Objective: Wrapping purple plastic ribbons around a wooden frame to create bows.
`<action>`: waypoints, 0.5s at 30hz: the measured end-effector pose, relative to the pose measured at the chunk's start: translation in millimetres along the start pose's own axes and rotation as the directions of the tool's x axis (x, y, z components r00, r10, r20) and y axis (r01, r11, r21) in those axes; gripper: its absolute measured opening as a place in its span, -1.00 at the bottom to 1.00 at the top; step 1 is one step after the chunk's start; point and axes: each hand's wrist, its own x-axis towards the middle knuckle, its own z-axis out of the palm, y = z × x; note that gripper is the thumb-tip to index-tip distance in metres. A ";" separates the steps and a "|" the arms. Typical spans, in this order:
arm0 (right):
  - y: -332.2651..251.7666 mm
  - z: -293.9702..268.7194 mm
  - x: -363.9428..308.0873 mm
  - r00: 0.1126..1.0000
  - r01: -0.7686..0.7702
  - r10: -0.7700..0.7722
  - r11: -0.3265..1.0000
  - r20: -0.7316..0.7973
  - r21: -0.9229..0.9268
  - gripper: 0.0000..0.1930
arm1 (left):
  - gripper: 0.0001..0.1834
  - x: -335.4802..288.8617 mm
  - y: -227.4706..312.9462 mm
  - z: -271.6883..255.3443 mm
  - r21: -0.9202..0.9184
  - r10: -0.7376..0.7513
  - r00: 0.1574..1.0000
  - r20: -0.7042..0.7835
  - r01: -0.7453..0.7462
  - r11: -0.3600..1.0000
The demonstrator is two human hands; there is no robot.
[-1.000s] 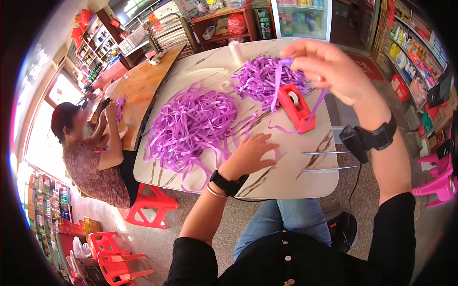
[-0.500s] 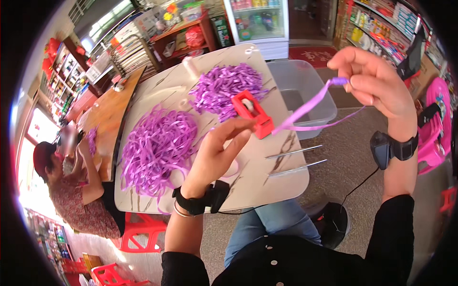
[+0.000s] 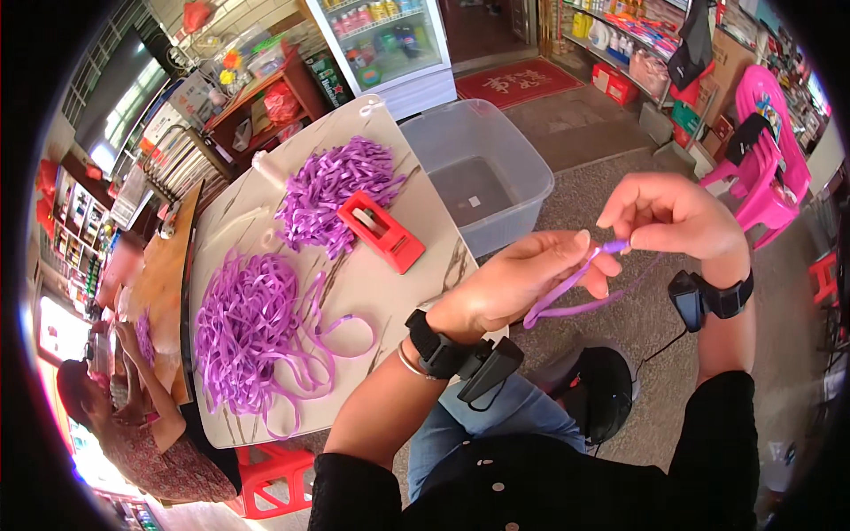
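Observation:
A purple ribbon [image 3: 555, 309] hangs in a loop between my hands, right of the table edge. My right hand [image 3: 686, 217] pinches the ribbon's darker, wrapped end between thumb and fingertips. My left hand [image 3: 531, 279], palm turned up, holds the ribbon between thumb and fingers just beside that end. Left of my hands, a red tape dispenser [image 3: 400, 249] lies on the pale marble-patterned table [image 3: 423, 288]. A tangled pile of long purple ribbons [image 3: 252, 345] covers the table's left part. Farther back lies a heap of short purple ribbon pieces [image 3: 341, 190].
A clear plastic bin [image 3: 531, 199] stands beyond the table's right edge. A white roll [image 3: 268, 168] stands behind the heap. At left, another person [image 3: 146, 434] sits by a wooden table [image 3: 164, 274]. A pink chair [image 3: 768, 164] is at far right, a glass-door fridge [image 3: 382, 53] at the back.
My left hand has left the tape dispenser and moved right to the ribbon at my right hand. My right hand has come lower. The whole view has shifted, bringing the bin more into sight.

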 end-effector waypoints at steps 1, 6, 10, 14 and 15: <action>6.8 -1.2 -2.1 1.000 0.012 -0.012 1.000 0.020 0.009 -0.72 | -0.58 2.9 -5.8 0.3 -0.060 0.011 1.000 0.015 -0.010 0.998; 24.9 -3.5 -11.5 0.999 0.018 -0.020 0.998 0.028 0.052 -0.76 | -0.74 10.8 -16.7 -2.7 0.005 0.029 1.000 0.012 -0.029 1.000; 32.9 1.5 -13.3 0.985 -0.150 0.155 0.987 -0.078 0.063 -0.76 | -0.75 9.6 -18.3 -4.4 0.018 0.001 0.998 -0.056 0.000 1.000; 44.3 2.6 -12.6 0.970 -0.225 0.241 0.947 -0.044 0.228 -0.73 | -0.74 7.7 -21.7 -8.5 0.107 -0.015 0.993 -0.120 0.028 0.994; 47.6 2.3 -12.3 0.969 -0.224 0.241 0.947 -0.047 0.231 -0.73 | -0.74 7.3 -21.8 -9.0 0.124 -0.031 0.991 -0.133 0.048 0.991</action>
